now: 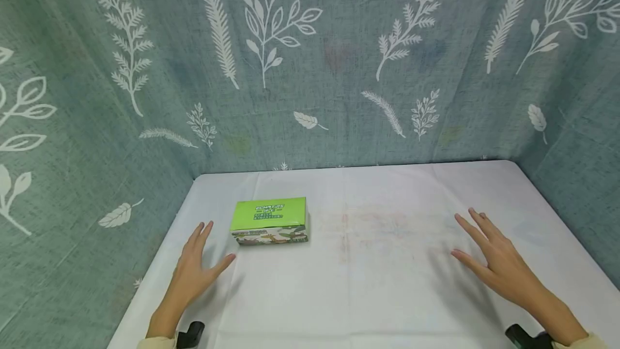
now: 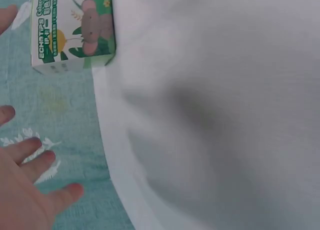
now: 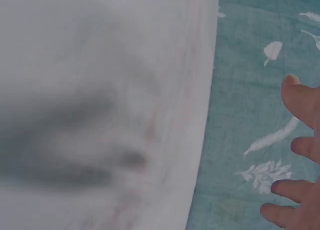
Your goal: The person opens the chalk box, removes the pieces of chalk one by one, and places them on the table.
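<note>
On the left, we are holding our left hand (image 1: 194, 276) spread above the near left of the white tabletop (image 1: 378, 311), thumb apart from the fingers, pinching nothing. Just beyond it, to the right, the green-topped box (image 1: 269, 221) is sitting flat, left of the middle, untouched, its patterned side facing near. We are judging it to be thin printed card: probably light, though we are not seeing its contents, stiff along the edges, slightly slick, and liable to dent if squeezed mid-panel. We are favouring a hold low on its two short ends, left and right. Well apart on the right, we are hovering our right hand (image 1: 506, 268), likewise spread and holding nothing.
</note>
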Demonstrator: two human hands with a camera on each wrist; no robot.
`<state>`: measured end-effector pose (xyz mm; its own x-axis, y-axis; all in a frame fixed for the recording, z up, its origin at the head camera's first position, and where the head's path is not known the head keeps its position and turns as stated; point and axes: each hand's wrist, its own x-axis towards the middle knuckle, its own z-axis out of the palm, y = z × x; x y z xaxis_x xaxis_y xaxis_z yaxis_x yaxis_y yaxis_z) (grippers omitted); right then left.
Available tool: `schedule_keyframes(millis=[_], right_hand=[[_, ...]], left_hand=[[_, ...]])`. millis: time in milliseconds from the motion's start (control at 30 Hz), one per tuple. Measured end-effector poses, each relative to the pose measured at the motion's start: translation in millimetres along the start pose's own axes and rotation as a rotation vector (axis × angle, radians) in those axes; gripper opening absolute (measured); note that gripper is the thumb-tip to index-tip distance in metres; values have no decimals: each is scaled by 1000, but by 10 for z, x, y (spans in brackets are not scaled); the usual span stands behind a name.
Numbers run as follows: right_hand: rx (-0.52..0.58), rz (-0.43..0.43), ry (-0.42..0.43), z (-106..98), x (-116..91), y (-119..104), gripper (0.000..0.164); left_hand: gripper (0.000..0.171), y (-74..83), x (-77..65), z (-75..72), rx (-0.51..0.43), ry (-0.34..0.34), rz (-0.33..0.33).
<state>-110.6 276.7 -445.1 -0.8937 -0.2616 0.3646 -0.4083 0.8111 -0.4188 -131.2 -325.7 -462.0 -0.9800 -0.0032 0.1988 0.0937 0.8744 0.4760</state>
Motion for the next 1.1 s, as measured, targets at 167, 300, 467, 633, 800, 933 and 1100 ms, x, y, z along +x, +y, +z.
schedule_keyframes(millis=[167, 300, 467, 633, 800, 933, 1100], right_hand=[[23, 3, -12, 59, 128, -130, 75], [58, -23, -18, 139, 230, -213, 70], [99, -68, -14, 254, 375, -316, 63], [159, -136, -15, 370, 537, -450, 59], [223, -178, -37, 476, 704, -595, 55], [265, -204, -60, 554, 849, -717, 50], [300, -229, -93, 659, 1018, -869, 46]], left_hand=[[87, -24, 103, -9, -139, 10, 42], [81, -30, 185, -21, -223, 14, 84], [76, 7, 301, -19, -262, 15, 115], [75, 35, 396, 2, -293, 15, 107], [73, 40, 471, 25, -333, 2, 110], [68, 134, 520, -56, -359, -43, 126], [65, 106, 650, -45, -352, -97, 124]])
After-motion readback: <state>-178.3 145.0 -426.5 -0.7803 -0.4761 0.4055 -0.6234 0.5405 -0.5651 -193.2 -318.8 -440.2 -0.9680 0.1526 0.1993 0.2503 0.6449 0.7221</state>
